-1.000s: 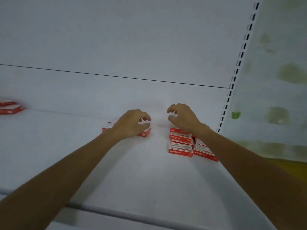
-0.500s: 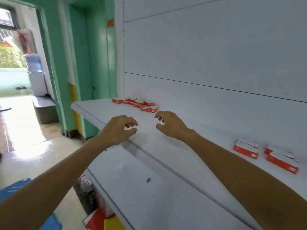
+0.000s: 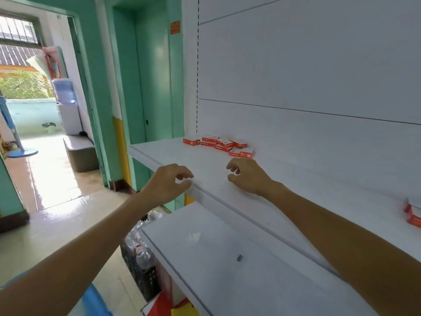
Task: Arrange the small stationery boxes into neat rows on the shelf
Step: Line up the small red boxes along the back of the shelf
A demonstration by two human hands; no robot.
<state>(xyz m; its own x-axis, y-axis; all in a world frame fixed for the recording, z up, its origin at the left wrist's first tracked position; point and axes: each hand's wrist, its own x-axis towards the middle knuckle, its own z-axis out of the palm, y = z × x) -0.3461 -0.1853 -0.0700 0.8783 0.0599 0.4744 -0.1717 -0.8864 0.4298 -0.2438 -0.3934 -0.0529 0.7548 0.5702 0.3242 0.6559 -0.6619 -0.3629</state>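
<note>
Several little red boxes (image 3: 222, 144) sat jumbled at the far left end of the shelf (image 3: 159, 153), against the back panel, so that's where I was reaching. My left hand (image 3: 168, 183) hung over the front lip and my right hand (image 3: 248, 176) just short of the pile, both loosely curled and holding nothing, ready to scoop. Half a second earlier the pile was further off. A second back I was working the other boxes (image 3: 412, 215), now off to my right.

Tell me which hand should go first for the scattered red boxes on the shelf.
Probably right. The right hand is over the white shelf, just short of the nearest red-and-white cardboard box; the left hand is at the shelf's front edge, farther away.
</note>
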